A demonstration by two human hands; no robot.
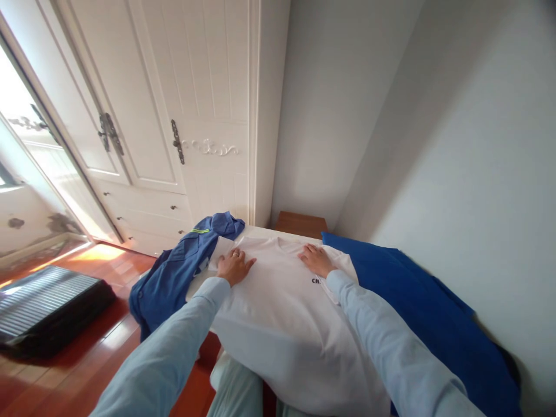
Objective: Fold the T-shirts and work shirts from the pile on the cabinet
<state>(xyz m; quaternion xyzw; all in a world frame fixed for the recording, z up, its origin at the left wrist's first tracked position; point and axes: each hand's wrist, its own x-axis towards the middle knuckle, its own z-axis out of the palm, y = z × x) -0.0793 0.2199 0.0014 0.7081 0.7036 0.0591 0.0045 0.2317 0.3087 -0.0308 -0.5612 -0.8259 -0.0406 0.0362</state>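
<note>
A white T-shirt (278,295) with small dark lettering on the chest is spread over a white table, collar at the far side. Its lower part hangs over the near edge toward my legs. My left hand (235,266), with a ring on one finger, rests on the shirt by the left sleeve, fingers spread. Near the collar on the right, my right hand (316,260) lies on the fabric with its fingers stretched out. Neither hand grips the cloth visibly.
A blue garment (174,278) with a yellow-green stripe drapes over the table's left side. On the right lies blue cloth (417,313) along the wall. Behind stand a white wardrobe (208,87) and a brown wooden piece (299,222). A ridged dark suitcase (52,307) lies on the floor.
</note>
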